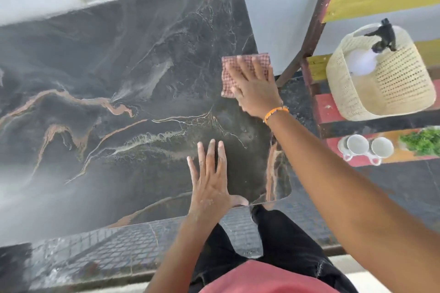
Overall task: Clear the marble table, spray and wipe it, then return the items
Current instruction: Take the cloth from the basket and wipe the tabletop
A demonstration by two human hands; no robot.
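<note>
The dark marble table (123,93) with orange and white veins fills the left and middle of the view, and nothing stands on it. My right hand (254,88) presses flat on a red-checked cloth (232,64) at the table's right edge, fingers spread over it. My left hand (212,181) lies flat on the marble near the front right corner, fingers apart, holding nothing. A spray bottle (381,40) with a black trigger stands in a cream woven basket (392,83) on a shelf to the right.
Beside the table on the right is a painted wooden rack (333,107) with red and yellow boards. Two white cups (367,147) and a green plant (422,140) sit on a lower board. A white wall is behind; tiled floor lies below.
</note>
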